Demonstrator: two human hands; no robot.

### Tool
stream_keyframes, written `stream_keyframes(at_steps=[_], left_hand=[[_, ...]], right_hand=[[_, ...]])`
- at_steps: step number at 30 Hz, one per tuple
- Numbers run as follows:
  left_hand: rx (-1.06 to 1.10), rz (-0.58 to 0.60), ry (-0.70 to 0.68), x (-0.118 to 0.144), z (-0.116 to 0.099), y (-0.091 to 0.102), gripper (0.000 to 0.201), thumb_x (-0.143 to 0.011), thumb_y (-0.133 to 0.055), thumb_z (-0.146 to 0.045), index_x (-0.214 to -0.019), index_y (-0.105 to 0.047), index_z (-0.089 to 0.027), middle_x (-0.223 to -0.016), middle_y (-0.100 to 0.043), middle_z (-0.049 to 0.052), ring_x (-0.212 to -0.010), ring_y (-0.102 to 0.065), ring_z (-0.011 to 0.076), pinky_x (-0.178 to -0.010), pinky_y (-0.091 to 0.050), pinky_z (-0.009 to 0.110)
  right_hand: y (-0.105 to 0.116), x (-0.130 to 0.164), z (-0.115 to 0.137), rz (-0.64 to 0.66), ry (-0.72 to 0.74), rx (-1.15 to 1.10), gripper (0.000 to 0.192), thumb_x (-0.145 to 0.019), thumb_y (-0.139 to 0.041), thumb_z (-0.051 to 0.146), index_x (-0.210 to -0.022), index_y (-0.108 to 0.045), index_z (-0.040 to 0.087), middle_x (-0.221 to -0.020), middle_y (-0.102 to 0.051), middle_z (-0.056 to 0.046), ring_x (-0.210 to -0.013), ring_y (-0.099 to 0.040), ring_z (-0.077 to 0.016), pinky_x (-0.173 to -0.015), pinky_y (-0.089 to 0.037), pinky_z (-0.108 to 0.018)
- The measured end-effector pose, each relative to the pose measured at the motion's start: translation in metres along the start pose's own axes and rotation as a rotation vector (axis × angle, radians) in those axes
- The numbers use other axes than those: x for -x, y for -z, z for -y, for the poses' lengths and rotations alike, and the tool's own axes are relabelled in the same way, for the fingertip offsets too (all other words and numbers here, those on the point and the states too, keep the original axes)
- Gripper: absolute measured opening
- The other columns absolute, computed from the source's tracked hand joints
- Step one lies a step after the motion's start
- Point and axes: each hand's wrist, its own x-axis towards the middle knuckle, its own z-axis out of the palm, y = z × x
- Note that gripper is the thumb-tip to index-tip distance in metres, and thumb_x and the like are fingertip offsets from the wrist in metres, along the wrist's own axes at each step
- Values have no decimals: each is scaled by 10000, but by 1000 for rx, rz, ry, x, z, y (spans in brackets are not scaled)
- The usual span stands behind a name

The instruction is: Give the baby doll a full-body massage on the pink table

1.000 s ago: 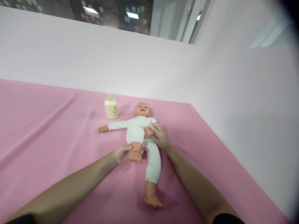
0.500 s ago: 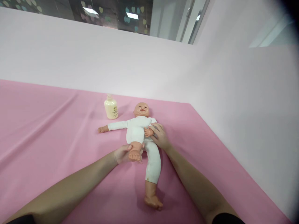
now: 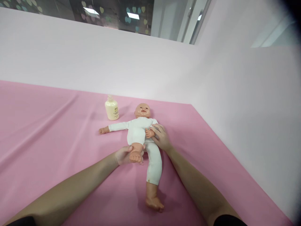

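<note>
Pink cloth (image 3: 47,150) covers the counter, pale wall panels behind and to my right. Nearest me: doll's (image 3: 137,131) straight leg, bare foot pointing my way, white sleeve-leg above it. Left hand (image 3: 123,155) has its grip wrapped around the doll's other leg at the ankle, knee bent up, foot sole facing me. Right hand (image 3: 161,138) lies on the doll's side, fingers curled round its small hand at the hip. Doll lies on its back mid-cloth, head away from me, one arm stretched out sideways. Beyond that arm, near the head, a cream lotion bottle (image 3: 112,109) stands upright.
</note>
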Motion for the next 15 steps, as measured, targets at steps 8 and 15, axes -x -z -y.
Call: stream_keyframes(at_steps=[8,15], left_hand=[[2,-12,6,0,0,1,546,-731,-629,-464,-1135,-496,-123,-778,-577,25,-713,-586,194,-762,-403,376],[2,-25,21,1,1,2,567,-726,-636,-497,-1148,-499,-144,-763,-569,17,-709,-585,197,-780,-406,396]], right_hand=[[0,1,-1,-7,5,8,359,-847,-501,246,-1204,-546,238,-1229,-522,-80,-1191,-436,-248,-1032,-381,-463],[1,0,0,-13,15,13,357,-847,-503,244,-1201,-548,234,-1221,-528,-84,-1181,-443,-247,-1029,-386,-452]])
